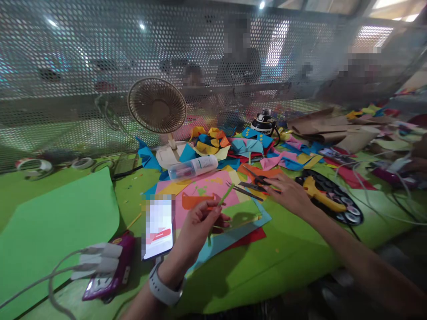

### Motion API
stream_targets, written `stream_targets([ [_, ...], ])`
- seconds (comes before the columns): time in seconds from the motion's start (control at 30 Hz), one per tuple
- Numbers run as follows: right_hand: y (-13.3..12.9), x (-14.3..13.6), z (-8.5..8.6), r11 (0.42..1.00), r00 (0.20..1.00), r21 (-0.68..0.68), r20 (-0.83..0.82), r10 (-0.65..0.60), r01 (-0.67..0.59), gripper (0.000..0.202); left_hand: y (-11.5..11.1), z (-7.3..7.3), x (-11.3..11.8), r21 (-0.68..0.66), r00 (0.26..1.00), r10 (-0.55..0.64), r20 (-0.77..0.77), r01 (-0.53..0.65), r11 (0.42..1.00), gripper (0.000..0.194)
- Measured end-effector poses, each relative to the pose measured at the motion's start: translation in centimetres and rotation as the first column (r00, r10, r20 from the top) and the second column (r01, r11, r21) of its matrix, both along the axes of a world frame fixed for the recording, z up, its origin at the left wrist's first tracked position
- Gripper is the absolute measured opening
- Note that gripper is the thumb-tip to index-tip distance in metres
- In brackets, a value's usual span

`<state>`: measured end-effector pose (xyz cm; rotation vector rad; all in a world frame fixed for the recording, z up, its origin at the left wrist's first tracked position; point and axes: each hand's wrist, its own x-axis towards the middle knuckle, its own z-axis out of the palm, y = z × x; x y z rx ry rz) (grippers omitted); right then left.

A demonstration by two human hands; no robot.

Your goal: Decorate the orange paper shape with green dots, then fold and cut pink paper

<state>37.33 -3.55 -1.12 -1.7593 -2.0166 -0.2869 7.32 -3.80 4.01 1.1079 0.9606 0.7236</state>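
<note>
My left hand (202, 222), with a watch on its wrist, pinches a thin green strip (227, 194) over a stack of coloured paper. My right hand (288, 193) reaches to the dark scissors (262, 180), its fingers touching their handles; whether it grips them I cannot tell. Beside the scissors lie dark tweezers (248, 192). Under my left hand are pink paper (196, 184), a green sheet (245, 212) and a blue sheet (208, 254). An orange cut piece (196, 201) rests on the pink paper.
A lit phone (160, 229) and a purple power strip (111, 271) with cables are at left. Behind stand a fan (157, 106), a clear bottle (193, 167) and a black bottle (263, 123). A yellow glue gun (322, 195) lies on a black tray (353, 213) at right.
</note>
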Motion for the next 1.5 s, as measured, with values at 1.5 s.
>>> stream_targets([
  [1.5,7.1,4.9,2.1,0.814,0.931,-0.576,-0.256,-0.258,0.068,0.024,-4.1,-1.4,-4.4,-0.169,0.971,0.156,0.182,-0.125,0.978,0.022],
])
